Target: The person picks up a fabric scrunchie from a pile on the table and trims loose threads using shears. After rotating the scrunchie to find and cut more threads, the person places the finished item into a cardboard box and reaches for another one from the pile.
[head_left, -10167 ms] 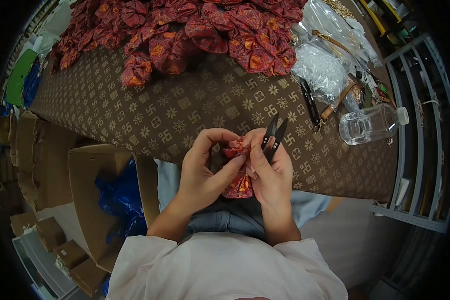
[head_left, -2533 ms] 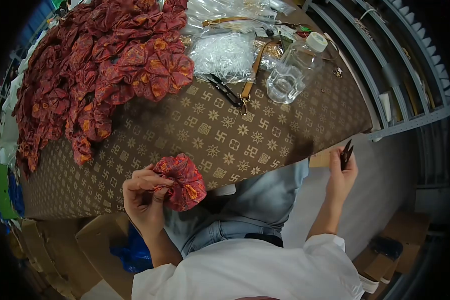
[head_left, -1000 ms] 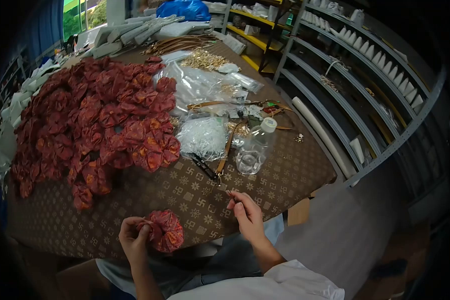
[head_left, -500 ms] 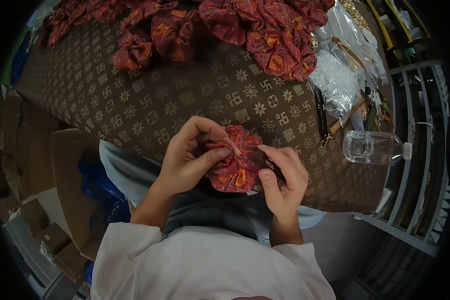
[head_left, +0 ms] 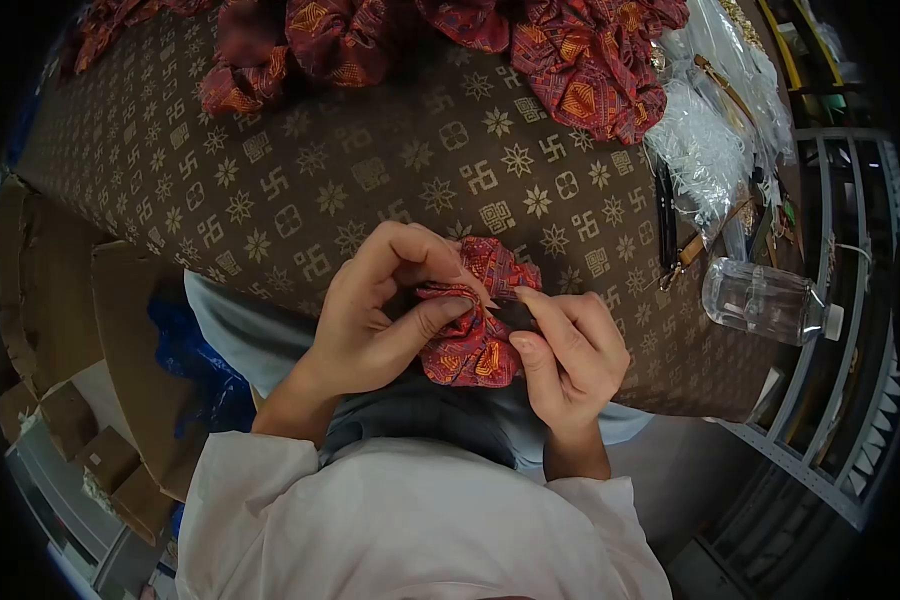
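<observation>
A gathered red patterned fabric ring, a scrunchie, is held above my lap at the table's near edge. My left hand pinches its left side between thumb and bent index finger, and the cloth there is folded. At the ring's right side, my right hand has its thumb and index finger curled round the shadowed edge, the index tip against the fabric. Whether a thread or other thin thing is also between the fingers I cannot make out.
More red patterned scrunchies are heaped at the back of the brown patterned cloth. To the right lie clear plastic bags, straps with metal clasps and a clear bottle on its side. A cardboard box stands at left.
The camera view has shifted slightly, so the heap sits higher and the bottle farther right. The scrunchie has turned a little in my fingers, and my right hand's fingertips are closer to my left.
</observation>
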Demonstrator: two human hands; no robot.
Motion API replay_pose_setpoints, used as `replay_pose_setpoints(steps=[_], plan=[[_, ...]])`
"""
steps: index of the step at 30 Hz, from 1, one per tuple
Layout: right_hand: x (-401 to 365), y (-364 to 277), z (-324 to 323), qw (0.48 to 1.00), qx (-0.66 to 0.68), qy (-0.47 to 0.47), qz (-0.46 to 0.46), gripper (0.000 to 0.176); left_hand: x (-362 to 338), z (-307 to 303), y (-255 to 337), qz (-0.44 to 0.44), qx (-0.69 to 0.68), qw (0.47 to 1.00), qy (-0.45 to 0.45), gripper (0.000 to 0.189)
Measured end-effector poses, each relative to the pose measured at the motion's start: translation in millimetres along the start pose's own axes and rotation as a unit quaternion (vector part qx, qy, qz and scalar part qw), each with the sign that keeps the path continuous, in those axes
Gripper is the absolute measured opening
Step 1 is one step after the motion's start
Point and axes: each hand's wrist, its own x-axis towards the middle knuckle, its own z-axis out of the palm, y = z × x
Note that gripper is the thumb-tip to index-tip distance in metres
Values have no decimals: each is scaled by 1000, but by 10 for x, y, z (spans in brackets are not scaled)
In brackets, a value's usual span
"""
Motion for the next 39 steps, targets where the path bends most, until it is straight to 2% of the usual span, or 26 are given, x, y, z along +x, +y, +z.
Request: replay_pose_setpoints(steps=[9,39], plan=[[-1,35,4,999,-16,7,-28,28,-1,8,-4,-3,28,1000,8,24],[-39,78,22,999,-18,8,-37,29,4,32,4,-7,27,999,21,24]])
